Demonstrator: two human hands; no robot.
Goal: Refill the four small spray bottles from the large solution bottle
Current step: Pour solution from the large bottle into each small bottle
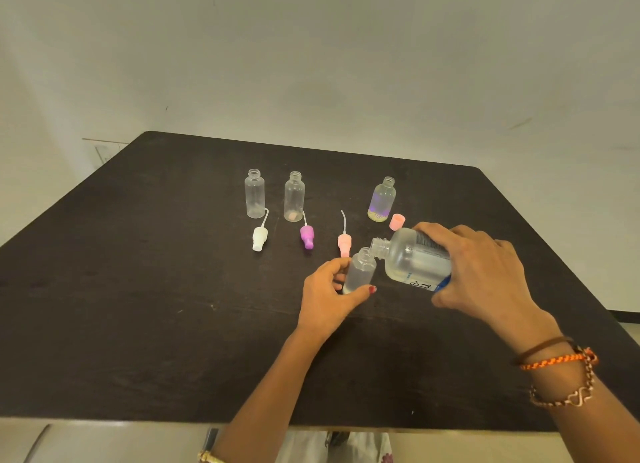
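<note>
My left hand (329,291) grips a small clear spray bottle (360,270), uncapped and standing on the dark table (138,306). My right hand (481,268) holds the large clear solution bottle (412,258), tipped left so that its open neck sits just above the small bottle's mouth. Three more small bottles stand uncapped farther back: one at the left (255,193), one beside it (294,196), and one at the right (382,200) with a yellowish bottom.
Three spray heads with thin tubes lie on the table: white (259,238), purple (307,235) and pink (344,243). A pink cap (397,222) sits by the right-hand bottle. A pale wall stands behind the table. The table's near edge runs below my forearms.
</note>
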